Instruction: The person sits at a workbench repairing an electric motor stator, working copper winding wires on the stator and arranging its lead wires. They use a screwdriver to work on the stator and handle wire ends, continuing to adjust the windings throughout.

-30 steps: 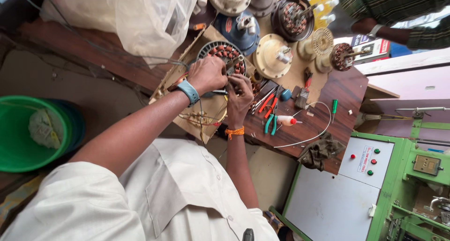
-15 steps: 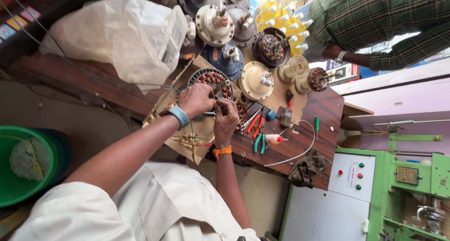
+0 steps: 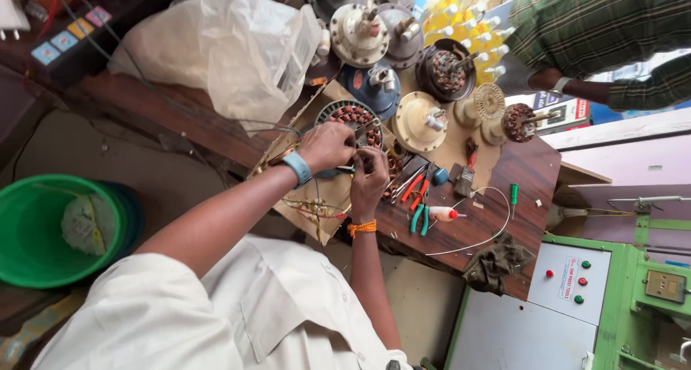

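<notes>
Nearest us, our left hand (image 3: 325, 145), blue wristband on, is curled over the near rim of the fan stator (image 3: 353, 125), fingers closed on it to steady it. Our right hand (image 3: 368, 177), orange thread at the wrist, sits just beside it, fingertips pinched narrow at the copper windings; can't tell if they grip a wire or a small tool.

The stator lies on a cardboard sheet (image 3: 327, 197) at the bench's near edge, w/ loose copper wire (image 3: 313, 208) trailing off the sheet toward us. Most slots look wound already, so we judge the winding well along, w/ tidying or lead work left; the far side is hidden by our hands.

Right of the hands: red-handled pliers (image 3: 416, 186), green-handled pliers (image 3: 419, 217), a green screwdriver (image 3: 513, 193), a white cable (image 3: 482, 229), and a dark rag (image 3: 497, 263) at the bench's right corner.

Farther back, motor housings and rotors (image 3: 421, 118) crowd the far edge, a plastic bag (image 3: 223, 46) toward the left. Another person's sleeve (image 3: 597, 24) reaches in at far right.
</notes>
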Available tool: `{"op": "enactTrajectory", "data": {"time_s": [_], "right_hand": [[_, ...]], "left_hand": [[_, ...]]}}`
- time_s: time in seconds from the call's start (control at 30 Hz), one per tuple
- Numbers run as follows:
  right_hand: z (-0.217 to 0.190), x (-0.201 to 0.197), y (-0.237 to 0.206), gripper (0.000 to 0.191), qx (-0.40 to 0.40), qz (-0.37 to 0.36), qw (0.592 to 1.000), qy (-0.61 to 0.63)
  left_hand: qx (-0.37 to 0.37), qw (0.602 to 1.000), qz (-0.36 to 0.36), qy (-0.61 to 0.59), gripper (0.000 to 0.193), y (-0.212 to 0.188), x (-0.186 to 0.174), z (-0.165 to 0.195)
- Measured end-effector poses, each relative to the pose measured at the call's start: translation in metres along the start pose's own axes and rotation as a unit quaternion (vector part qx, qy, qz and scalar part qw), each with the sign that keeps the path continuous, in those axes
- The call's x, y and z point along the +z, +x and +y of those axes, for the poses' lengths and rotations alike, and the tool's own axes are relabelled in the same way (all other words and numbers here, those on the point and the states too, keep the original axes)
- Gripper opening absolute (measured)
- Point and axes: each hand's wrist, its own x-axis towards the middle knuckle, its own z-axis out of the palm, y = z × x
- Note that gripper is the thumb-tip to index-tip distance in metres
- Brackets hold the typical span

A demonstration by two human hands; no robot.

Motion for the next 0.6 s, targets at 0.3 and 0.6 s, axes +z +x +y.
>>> {"op": "enactTrajectory", "data": {"time_s": [0.3, 0.6], "right_hand": [[-0.011, -0.005, 0.004, 0.011, -0.003, -0.009, 1.0, -0.022], [-0.011, 0.001, -0.005, 0.011, -0.03, 0.015, 0.999, -0.034]], "left_hand": [[0.121, 0.99, 0.02, -0.064, 0.02, -0.008, -0.002, -0.009], [0.176, 0.983, -0.007, -0.054, 0.029, -0.031, -0.046, -0.006]]}}
